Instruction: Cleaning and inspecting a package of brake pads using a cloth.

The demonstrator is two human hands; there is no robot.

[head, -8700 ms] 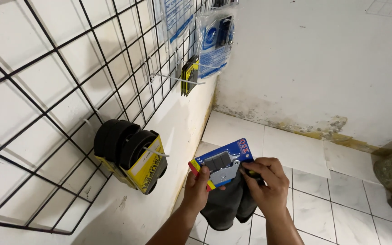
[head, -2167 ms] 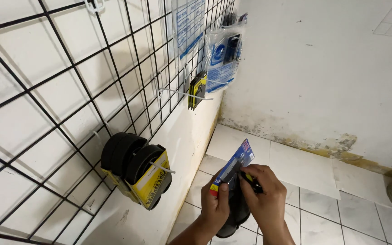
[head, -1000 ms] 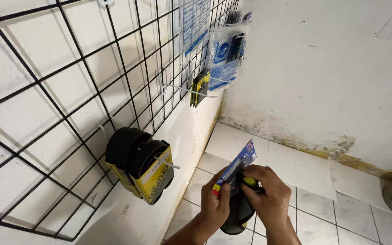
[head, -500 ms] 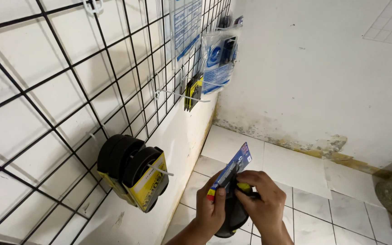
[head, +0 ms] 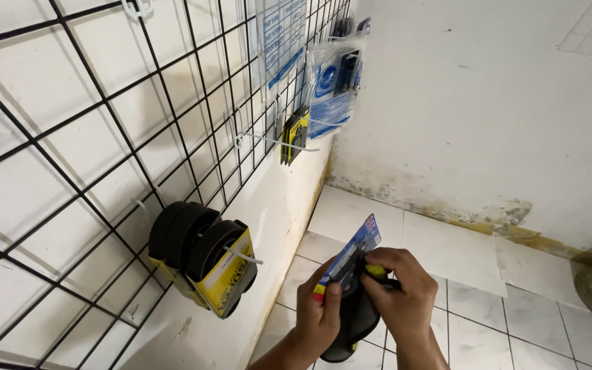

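Gripping a black rubber part (head: 354, 322) by its blue card (head: 347, 257): left hand (head: 320, 318) and right hand (head: 399, 294) both closed; light, bendy, card creases.

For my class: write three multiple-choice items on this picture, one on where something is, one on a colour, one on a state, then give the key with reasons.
1. Where do the black rubber parts with yellow cards hang?
A. on the wire grid's hook
B. on the floor
C. on a shelf

2. What colour is the wire grid?
A. white
B. black
C. red

3. How is the blue-carded package held?
A. lying loose
B. by one hand
C. by both hands

Key: 1 A, a white hook runs through them; 2 B, its bars are black; 3 C, the left hand and right hand both grip it.
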